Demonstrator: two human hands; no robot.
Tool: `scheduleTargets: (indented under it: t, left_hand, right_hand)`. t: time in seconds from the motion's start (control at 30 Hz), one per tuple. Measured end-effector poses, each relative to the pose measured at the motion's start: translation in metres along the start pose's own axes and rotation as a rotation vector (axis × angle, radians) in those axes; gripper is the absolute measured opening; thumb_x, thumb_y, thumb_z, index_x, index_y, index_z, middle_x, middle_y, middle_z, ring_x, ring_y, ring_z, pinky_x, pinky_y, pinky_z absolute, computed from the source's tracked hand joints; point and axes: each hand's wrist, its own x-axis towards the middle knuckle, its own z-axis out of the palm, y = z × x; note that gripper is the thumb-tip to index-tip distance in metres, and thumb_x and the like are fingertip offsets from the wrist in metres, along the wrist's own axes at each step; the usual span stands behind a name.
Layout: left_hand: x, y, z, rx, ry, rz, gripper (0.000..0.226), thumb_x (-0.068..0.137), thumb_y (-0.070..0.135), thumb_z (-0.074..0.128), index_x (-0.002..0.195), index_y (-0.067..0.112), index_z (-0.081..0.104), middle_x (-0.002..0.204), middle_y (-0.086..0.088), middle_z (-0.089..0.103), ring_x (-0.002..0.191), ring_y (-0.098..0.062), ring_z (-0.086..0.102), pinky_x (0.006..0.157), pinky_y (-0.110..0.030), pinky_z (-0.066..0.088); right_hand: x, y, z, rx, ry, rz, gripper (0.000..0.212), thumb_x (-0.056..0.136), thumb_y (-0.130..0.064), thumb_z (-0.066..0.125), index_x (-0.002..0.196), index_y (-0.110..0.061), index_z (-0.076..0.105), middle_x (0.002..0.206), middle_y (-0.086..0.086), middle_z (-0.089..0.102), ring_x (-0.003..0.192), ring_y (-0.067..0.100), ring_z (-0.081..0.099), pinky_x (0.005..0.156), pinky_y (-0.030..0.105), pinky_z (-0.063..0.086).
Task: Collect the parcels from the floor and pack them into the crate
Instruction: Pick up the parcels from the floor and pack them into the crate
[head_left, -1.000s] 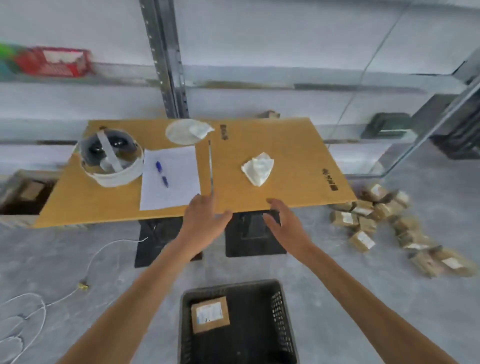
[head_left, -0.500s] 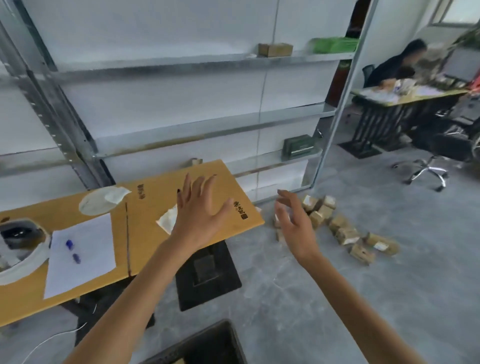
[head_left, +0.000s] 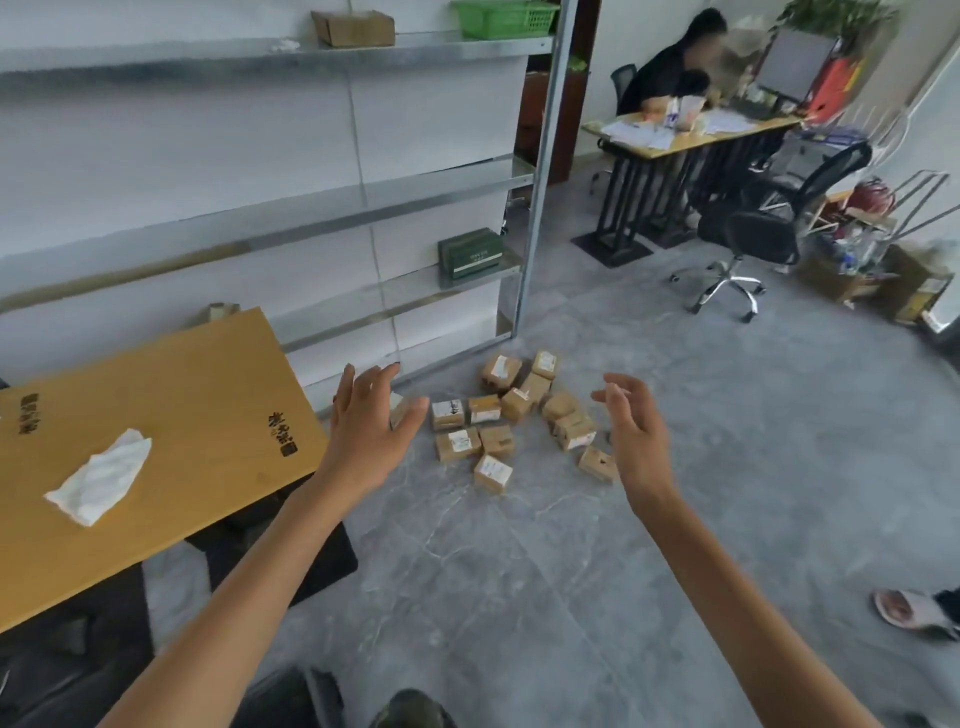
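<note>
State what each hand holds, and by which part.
Nothing is held: left hand and right hand are both open and empty; parcels lie on the floor.

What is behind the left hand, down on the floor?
A corner of one parcel shows past the left hand, at the left end of the parcel pile. The hand covers the rest of it, so its label and anything further left are hidden.

A single wide-angle view, worn on the person's head, looks forward and down from above. It faces the grey floor (head_left: 519, 597) and the parcels (head_left: 498, 441) scattered at mid-distance. The shelving (head_left: 363, 205) stands behind them, the tabletop (head_left: 156, 415) lies close at left, and a desk (head_left: 727, 138) sits far off at upper right.
</note>
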Motion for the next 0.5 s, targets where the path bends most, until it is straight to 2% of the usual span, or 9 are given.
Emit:
scheduleTargets:
  t: [0.17, 0.27, 0.3, 0.4, 0.5]
  left_hand:
    - [0.055, 0.005, 0.021, 0.000, -0.007, 0.001, 0.059, 0.094, 0.048, 0.040, 0.144, 0.019, 0.028, 0.152, 0.000, 0.024, 0.145, -0.019, -0.005, 0.118, -0.046, 0.011]
    - [0.094, -0.001, 0.031, -0.016, -0.012, -0.011, 0.058, 0.094, 0.047, 0.041, 0.143, 0.018, 0.029, 0.152, 0.000, 0.025, 0.145, -0.020, -0.004, 0.117, -0.045, 0.011]
    - [0.109, -0.004, 0.034, -0.015, -0.014, -0.014, 0.057, 0.094, 0.046, 0.042, 0.143, 0.018, 0.030, 0.151, -0.001, 0.026, 0.145, -0.021, -0.002, 0.117, -0.045, 0.012]
    - [0.166, -0.013, 0.038, -0.009, 0.003, -0.010, 0.056, 0.094, 0.042, 0.044, 0.142, 0.016, 0.033, 0.148, -0.006, 0.032, 0.144, -0.026, 0.007, 0.116, -0.047, 0.015]
    - [0.229, -0.021, 0.038, -0.010, 0.020, 0.012, 0.054, 0.094, 0.041, 0.045, 0.140, 0.014, 0.035, 0.147, -0.008, 0.033, 0.142, -0.023, 0.011, 0.116, -0.043, 0.013]
  right_hand:
    - [0.047, 0.019, -0.015, 0.028, 0.054, 0.052, 0.025, 0.100, -0.027, 0.041, 0.118, -0.017, 0.054, 0.095, -0.007, 0.063, 0.090, 0.001, 0.058, 0.072, 0.023, 0.044]
    - [0.080, 0.027, -0.011, 0.024, 0.048, 0.079, 0.024, 0.100, -0.028, 0.041, 0.117, -0.017, 0.054, 0.096, -0.004, 0.064, 0.073, -0.007, 0.057, 0.058, 0.009, 0.044]
    - [0.093, 0.029, -0.008, 0.020, 0.051, 0.088, 0.024, 0.100, -0.028, 0.041, 0.117, -0.018, 0.054, 0.097, -0.002, 0.064, 0.069, -0.008, 0.057, 0.054, 0.009, 0.044]
    - [0.142, 0.032, 0.006, 0.002, 0.075, 0.098, 0.025, 0.099, -0.027, 0.041, 0.118, -0.016, 0.055, 0.099, 0.002, 0.065, 0.083, -0.005, 0.055, 0.068, 0.016, 0.041]
    - [0.199, 0.030, 0.026, 0.027, 0.094, 0.137, 0.025, 0.100, -0.024, 0.040, 0.118, -0.014, 0.054, 0.101, 0.005, 0.065, 0.091, 0.008, 0.056, 0.072, 0.023, 0.040]
